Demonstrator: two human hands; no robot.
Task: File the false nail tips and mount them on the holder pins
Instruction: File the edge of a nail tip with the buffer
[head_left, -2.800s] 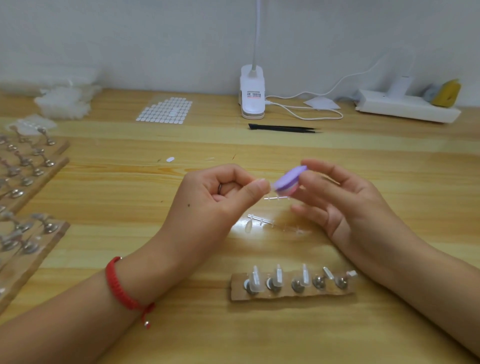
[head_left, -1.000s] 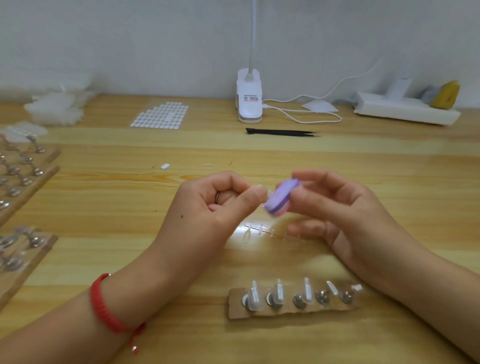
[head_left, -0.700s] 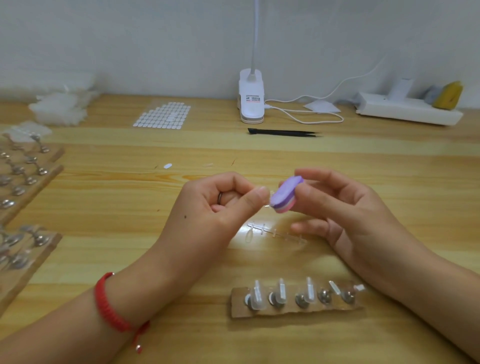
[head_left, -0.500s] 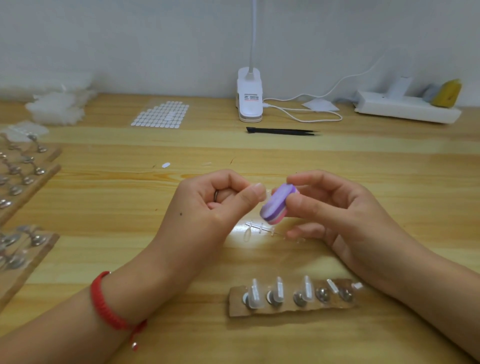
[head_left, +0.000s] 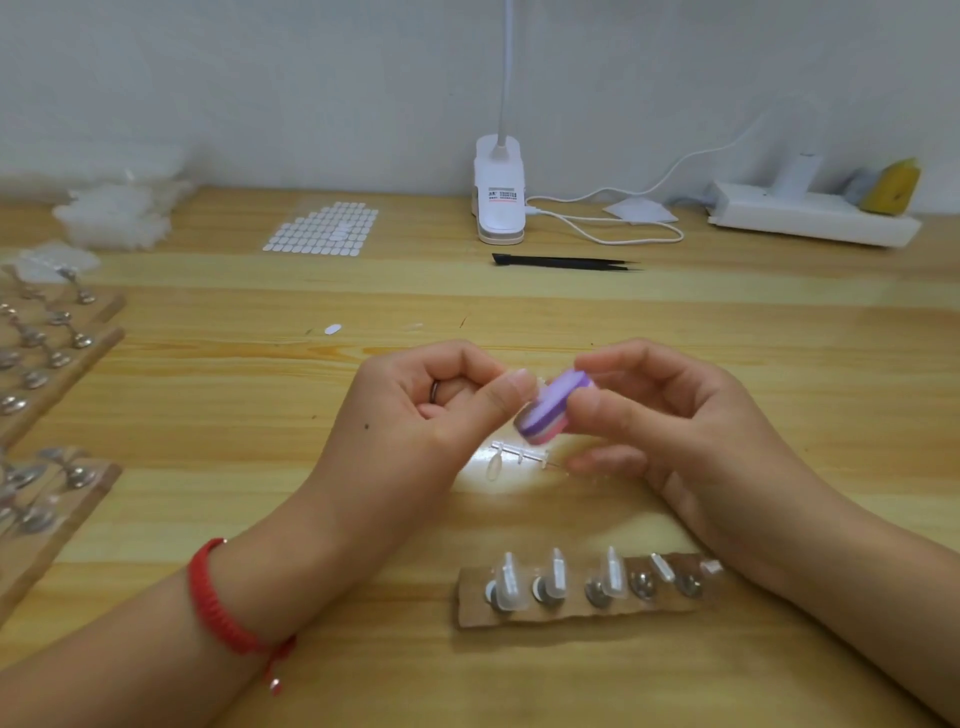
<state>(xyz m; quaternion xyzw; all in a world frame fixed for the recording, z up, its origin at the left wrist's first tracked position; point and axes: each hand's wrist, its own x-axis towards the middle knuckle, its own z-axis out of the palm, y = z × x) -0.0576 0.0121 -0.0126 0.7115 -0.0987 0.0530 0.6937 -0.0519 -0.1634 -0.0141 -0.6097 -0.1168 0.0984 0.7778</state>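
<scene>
I see even, soft light, with a bright glare patch on the table (head_left: 727, 322) at center frame. My right hand (head_left: 670, 421) is motion-blurred at the fingertips. Frame edges bow outward, and the upper left looks hazy.

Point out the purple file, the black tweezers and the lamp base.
purple file (head_left: 558, 402): head view, on its purple top face.
black tweezers (head_left: 563, 261): head view, mid-length of the shaft.
lamp base (head_left: 500, 200): head view, on the white clip body.
</scene>
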